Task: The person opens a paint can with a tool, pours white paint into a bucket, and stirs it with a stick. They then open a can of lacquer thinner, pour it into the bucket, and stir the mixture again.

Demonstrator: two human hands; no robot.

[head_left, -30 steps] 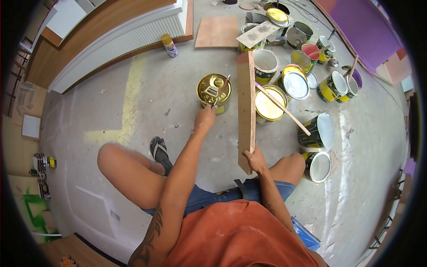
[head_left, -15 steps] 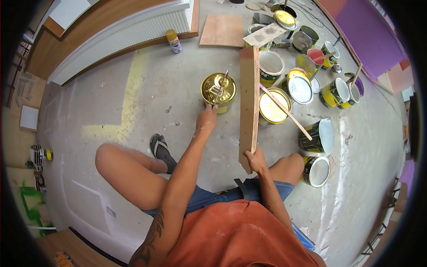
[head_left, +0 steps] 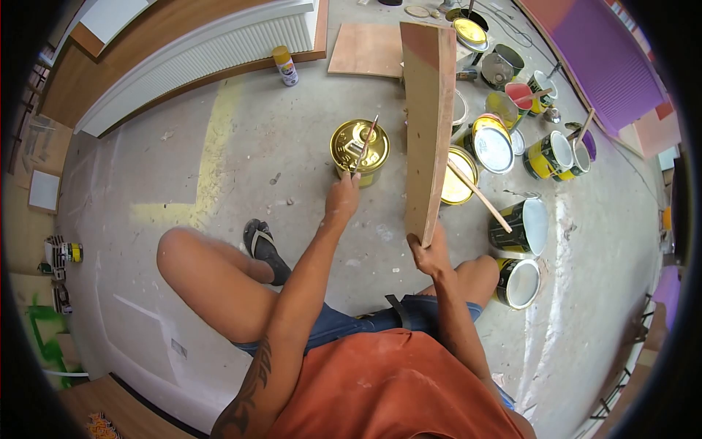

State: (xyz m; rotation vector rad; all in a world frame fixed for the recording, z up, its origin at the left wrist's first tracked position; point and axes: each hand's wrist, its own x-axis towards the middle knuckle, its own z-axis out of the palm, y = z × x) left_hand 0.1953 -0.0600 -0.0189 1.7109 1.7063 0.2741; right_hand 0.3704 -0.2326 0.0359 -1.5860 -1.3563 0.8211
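My left hand (head_left: 342,197) is closed round the lower end of a thin brush or stick (head_left: 368,143), which slants up over the lid of a closed tin. That tin (head_left: 360,150), with its shiny gold lid, stands on the floor just beyond the hand. My right hand (head_left: 430,252) grips the near end of a long wooden board (head_left: 426,124), fingers wrapped round its lower edge. The board is held up and hides part of the open paint cans behind it. What tips the thin tool is too small to tell.
Several open paint cans (head_left: 523,223) stand at the right, one with a wooden stick (head_left: 479,194) across it. A spray can (head_left: 285,66) and a flat plywood piece (head_left: 365,49) are farther back. A white ribbed panel (head_left: 205,62) lies at the upper left.
The board has been raised and shifted slightly right, its far end now larger and higher in view. My right hand has moved up a little with it. My left hand has barely moved.
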